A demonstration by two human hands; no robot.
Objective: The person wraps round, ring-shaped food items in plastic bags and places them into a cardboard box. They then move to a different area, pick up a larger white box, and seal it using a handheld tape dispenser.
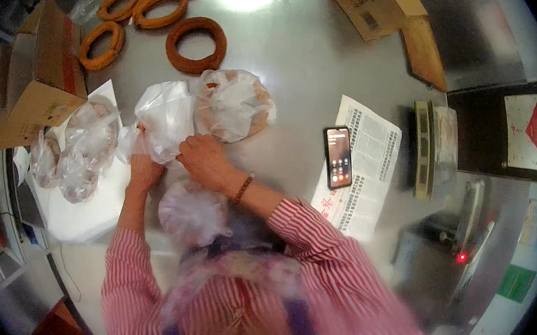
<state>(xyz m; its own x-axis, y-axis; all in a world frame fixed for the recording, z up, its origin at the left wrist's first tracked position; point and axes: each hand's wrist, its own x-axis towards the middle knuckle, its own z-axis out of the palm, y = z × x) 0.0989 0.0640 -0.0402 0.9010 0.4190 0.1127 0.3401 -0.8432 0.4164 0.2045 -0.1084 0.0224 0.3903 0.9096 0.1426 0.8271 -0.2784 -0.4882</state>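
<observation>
My left hand (145,169) is closed on the lower left edge of a thin white plastic bag (165,107). The fingertips of my right hand (205,161) pinch the same bag at its lower right edge. What the bag contains cannot be made out. Just beyond my right hand lies a clear bag (239,107) around a brown ring-shaped food. A dark brown ring (196,45), bread-like and unwrapped, sits behind it. Close to my body, below my wrists, is a bunched translucent bag (193,213).
Several lighter brown rings (161,7) spread over the steel table at the back left. Filled clear bags (87,152) lie on white sheets beside an open cardboard box (46,72). To the right, a phone (338,158) rests on a printed paper (373,169); another carton (367,8) stands behind.
</observation>
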